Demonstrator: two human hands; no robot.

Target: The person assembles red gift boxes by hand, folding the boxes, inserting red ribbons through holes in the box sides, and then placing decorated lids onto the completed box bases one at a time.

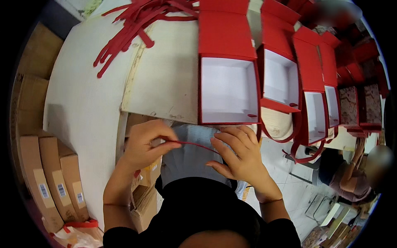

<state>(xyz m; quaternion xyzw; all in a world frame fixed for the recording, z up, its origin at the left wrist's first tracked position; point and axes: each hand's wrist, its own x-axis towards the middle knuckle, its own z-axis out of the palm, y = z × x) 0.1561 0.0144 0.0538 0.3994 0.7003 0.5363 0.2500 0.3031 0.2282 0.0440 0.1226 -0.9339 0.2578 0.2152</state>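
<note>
My left hand [145, 142] pinches a thin red ribbon strap [197, 144], seen edge-on, between thumb and forefinger above my lap. The strap arcs right toward my right hand [240, 152], whose fingers are spread around it; its far end is hidden there. Just beyond my hands, a red box [228, 90] lined in white stands at the table edge with its lid folded back. A small red strap end [252, 115] shows inside its near right corner. At the back lies a pile of loose red straps [139, 28].
More red boxes [280, 77] with raised lids line the right side, some with hanging strap loops [296, 124]. Brown cartons [46, 179] and a plastic bag [77, 235] sit on the left of the white table [83, 86]. Another person [350, 183] sits at far right.
</note>
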